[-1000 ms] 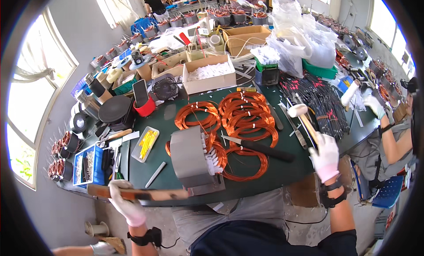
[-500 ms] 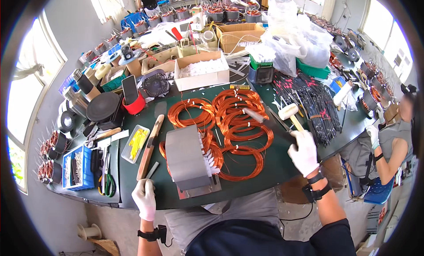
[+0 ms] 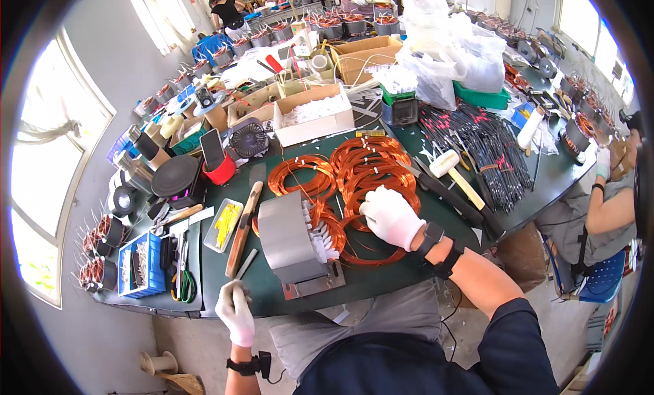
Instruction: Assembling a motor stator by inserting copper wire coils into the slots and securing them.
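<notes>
My right hand, in a white glove, is closed over the orange copper wire coil, fingertips curled onto the strands. To its left sits a grey stator core on its side, with white slot liners sticking out of its right end. Gloved too, my left hand is at the table's front edge with fingers curled; what they hold, if anything, is hidden. Just beyond it lie a short grey bar and a wooden-handled flat tool. More copper coils lie behind the core.
Right of the coils lie a long dark blade-like tool, a white-headed mallet and a bundle of black sleeved leads. Scissors, a blue bin and a yellow-filled tray stand left. A co-worker sits at right.
My right hand has let go of the dark blade-like tool, now lying beside the mallet, and has moved left onto the coils. My left hand has drawn slightly away from the wooden-handled tool.
</notes>
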